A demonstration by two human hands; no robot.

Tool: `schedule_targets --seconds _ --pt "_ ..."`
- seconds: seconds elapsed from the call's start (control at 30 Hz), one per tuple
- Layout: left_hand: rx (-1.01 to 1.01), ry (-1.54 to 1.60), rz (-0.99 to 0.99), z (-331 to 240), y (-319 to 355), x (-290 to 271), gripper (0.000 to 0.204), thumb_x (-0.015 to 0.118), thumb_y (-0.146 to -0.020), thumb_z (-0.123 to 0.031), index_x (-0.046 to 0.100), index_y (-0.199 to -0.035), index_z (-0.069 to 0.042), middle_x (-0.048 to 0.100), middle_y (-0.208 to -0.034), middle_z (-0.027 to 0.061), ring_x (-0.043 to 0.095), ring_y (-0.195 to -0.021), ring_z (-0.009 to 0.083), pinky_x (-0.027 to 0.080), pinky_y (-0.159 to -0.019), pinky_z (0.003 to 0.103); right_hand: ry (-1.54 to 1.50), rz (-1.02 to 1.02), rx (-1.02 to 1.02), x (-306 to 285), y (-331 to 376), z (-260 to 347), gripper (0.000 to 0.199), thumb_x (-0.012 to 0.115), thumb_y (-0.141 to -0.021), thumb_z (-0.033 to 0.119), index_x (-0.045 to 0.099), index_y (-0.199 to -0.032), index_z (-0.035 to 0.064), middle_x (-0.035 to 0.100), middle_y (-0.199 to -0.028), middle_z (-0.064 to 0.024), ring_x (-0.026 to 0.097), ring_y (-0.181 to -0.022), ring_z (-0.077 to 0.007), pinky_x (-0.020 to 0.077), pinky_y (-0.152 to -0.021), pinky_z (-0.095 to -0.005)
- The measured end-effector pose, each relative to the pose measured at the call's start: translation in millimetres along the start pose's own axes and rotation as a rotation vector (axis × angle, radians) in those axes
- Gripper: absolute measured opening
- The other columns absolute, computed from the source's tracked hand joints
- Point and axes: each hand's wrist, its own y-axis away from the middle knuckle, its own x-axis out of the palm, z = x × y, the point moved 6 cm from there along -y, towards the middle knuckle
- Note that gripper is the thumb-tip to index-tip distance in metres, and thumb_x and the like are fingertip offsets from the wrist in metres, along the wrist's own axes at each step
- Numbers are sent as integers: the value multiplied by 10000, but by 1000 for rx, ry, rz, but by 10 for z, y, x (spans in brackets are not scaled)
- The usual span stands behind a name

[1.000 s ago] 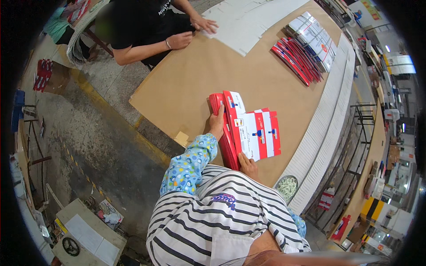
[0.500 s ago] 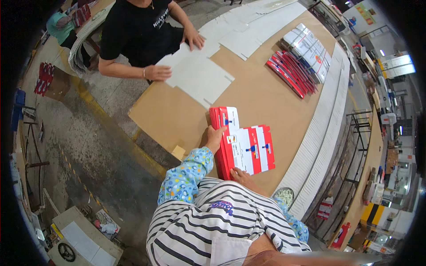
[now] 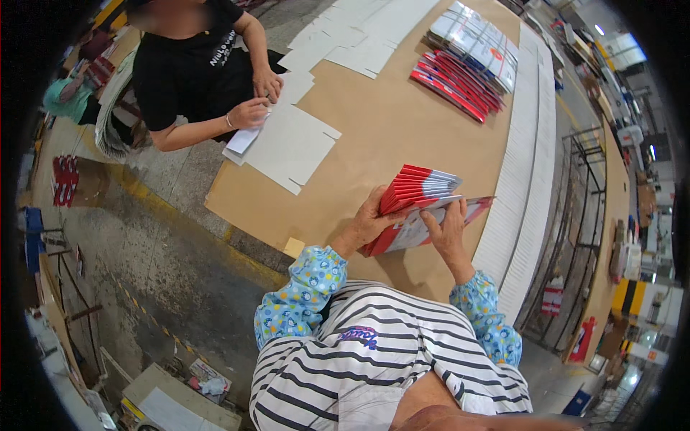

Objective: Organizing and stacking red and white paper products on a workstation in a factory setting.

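A stack of red and white printed carton blanks stands tilted up on its edge above the brown tabletop, its upper ends fanned into several red and silvery folds. My left hand grips the stack at its left side, fingers wrapped round the folded edges. On the right, my right hand has its fingers over the upper edge of the blanks and its thumb against the near face, holding them too. Patterned blue sleeve covers are on both my forearms. The undersides of the blanks are hidden.
Across the brown table a co-worker in black folds a white sheet beside plain white blanks. At the far right lie more red blanks and a strapped bundle. Rows of stacked white card line the right edge.
I have lifted the blanks from lying flat to standing on edge and fanned them. My right hand has moved up to their top edge. The co-worker's hands have come together on a white sheet.
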Motion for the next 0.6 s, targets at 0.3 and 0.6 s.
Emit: schedule_targets --seconds 0.3,0.6 --pt "251 -312 -133 22 262 170 824 818 -656 -271 375 -1311 -38 482 -1139 124 463 -1105 288 370 -963 406 4 -166 -82 149 400 244 789 570 -835 539 339 -1236 -100 479 -1083 -210 453 -993 -358 259 -934 -475" --pt "525 -757 -52 -137 271 250 562 739 -761 -254 446 -1193 -45 548 -1135 145 523 -1034 354 392 -943 425 99 -236 -115 257 639 178 473 557 -870 359 485 -1214 41 513 -1152 -164 433 -1101 -348 225 -973 -479"
